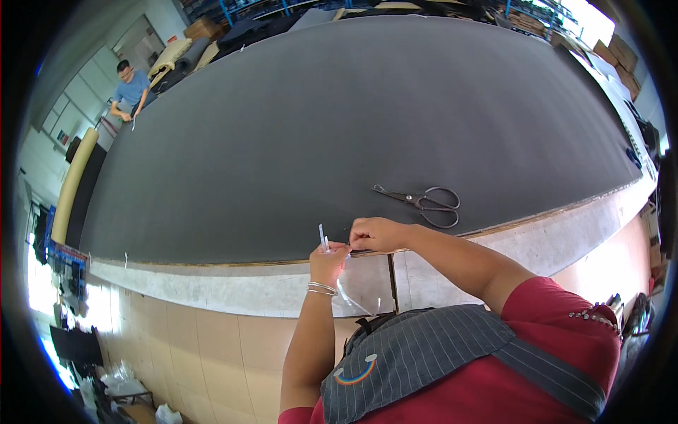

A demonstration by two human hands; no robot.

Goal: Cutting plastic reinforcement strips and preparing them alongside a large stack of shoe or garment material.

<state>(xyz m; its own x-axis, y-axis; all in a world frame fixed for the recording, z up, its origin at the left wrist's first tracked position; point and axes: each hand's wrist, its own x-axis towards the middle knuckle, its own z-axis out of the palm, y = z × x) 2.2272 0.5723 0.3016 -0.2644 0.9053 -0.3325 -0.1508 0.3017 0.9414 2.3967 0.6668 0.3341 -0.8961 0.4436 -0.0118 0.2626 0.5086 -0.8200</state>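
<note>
A broad dark grey fabric sheet (339, 127) covers the table, its layered edge running along the near side. My left hand (328, 265) is closed at that edge around a narrow clear plastic strip (322, 234); one end sticks up above the fingers, and a thin clear tail hangs below the hand. Just right of it, my right hand (376, 234) rests on the fabric's edge, its fingertips pinched together close to the left thumb. Whatever lies between those fingertips is hidden. Beyond the right hand lies a pair of dark metal scissors (424, 201), flat on the fabric.
The table's pale front border (198, 285) runs below the fabric edge. At the far left corner a person (131, 90) in a blue top works at the sheet's edge. A yellow roll (75, 184) stands at the left; stacked materials (261, 30) line the back.
</note>
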